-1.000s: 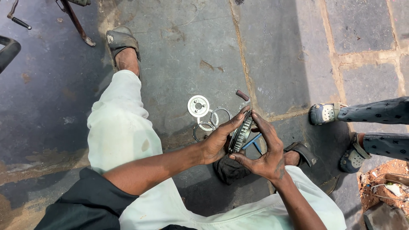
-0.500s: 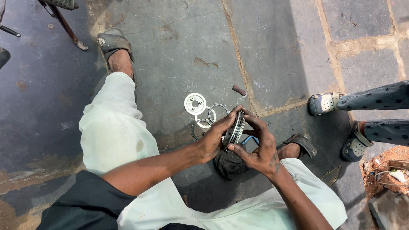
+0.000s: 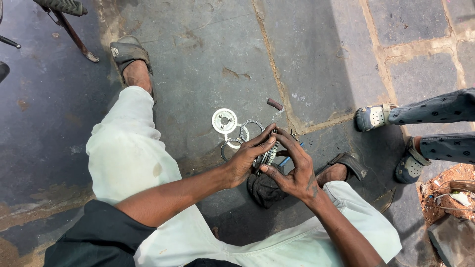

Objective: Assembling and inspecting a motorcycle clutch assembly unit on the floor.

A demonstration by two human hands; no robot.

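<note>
A: Both hands close around one thing. The left hand (image 3: pixel 246 159) grips a round, toothed grey metal gear assembly (image 3: pixel 267 157) from its left side, fingers curled over the rim. The right hand (image 3: pixel 296 170) clasps the same part from the right, fingertips pressing at its top edge. The part is held on edge, just above a dark crumpled cloth (image 3: pixel 264 190) lying on the stone-slab floor (image 3: pixel 316 54) between the person's knees.

B: How would you judge the handling?

A: A stack like that looks liable to slip apart, so I'd say an even squeeze from both sides, keeping it over the cloth, is the sound way. Any loose piece would then land softly rather than roll off.

B: What lies around it?

A: Just beyond the left fingertips, a flat white metal disc with holes (image 3: pixel 224 120) and several thin grey metal rings (image 3: pixel 251 129) lie on the floor, near each other. A short brown cylinder (image 3: pixel 274 104) rests farther out. A blue-handled tool (image 3: pixel 285 160) peeks from under the right hand.

B: What can't you make out?

A: The gear's face is mostly covered by fingers, so its inner parts stay unclear. The tool's working end is hidden. At the right edge, another person's patterned trouser legs and sandalled feet (image 3: pixel 373 116) are cut off.
</note>
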